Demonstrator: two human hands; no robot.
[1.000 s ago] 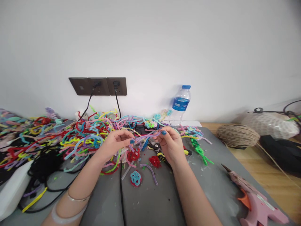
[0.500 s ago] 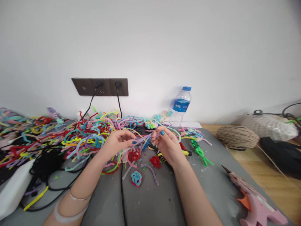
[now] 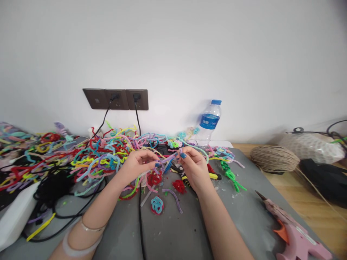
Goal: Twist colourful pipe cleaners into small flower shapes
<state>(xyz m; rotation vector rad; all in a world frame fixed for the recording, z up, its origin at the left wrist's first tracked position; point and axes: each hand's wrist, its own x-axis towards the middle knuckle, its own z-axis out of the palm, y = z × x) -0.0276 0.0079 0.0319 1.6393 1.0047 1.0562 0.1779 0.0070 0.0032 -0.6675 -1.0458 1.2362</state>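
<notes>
A lilac pipe cleaner (image 3: 168,159) stretches between my two hands above the table. My left hand (image 3: 139,164) pinches one end between thumb and fingers. My right hand (image 3: 193,166) is closed on the other end, where the strip bends near the fingertips. Beneath them lie pliers (image 3: 184,178) with yellow and black handles, partly covered by the right hand. Close by are red pipe-cleaner pieces (image 3: 179,186), a blue flower shape (image 3: 157,205) and a loose purple pipe cleaner (image 3: 175,199).
A tangled heap of coloured pipe cleaners (image 3: 100,155) spreads along the wall to the left. A plastic bottle (image 3: 210,121) stands behind. On the right are a pink glue gun (image 3: 294,231) and a twine ball (image 3: 274,158). A black cable (image 3: 141,227) crosses the grey table.
My right fingers have shifted slightly along the lilac pipe cleaner, and its end now bends up at the fingertips. My left hand has moved a little to the right, still pinching.
</notes>
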